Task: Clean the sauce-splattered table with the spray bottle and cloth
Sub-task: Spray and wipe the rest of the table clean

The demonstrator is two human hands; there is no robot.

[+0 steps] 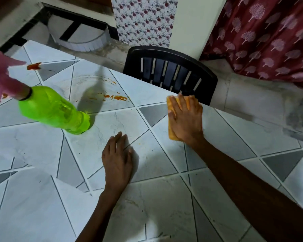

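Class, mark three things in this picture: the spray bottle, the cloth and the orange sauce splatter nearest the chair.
spray bottle [52,109], head view, middle of its green body.
cloth [171,126], head view, bare yellow strip along its left edge.
orange sauce splatter [120,98], head view, its widest patch.

The spray bottle [54,109], with a translucent green body and a pink trigger head, stands on the left part of the table [164,206], whose top is white marbled tile with grey triangles. Orange-red sauce splatters [119,97] lie just beyond the bottle, with 1 thicker blob [34,66] farther left. The orange-yellow cloth [171,119] lies flat at the far edge, pressed under the right hand [185,119].
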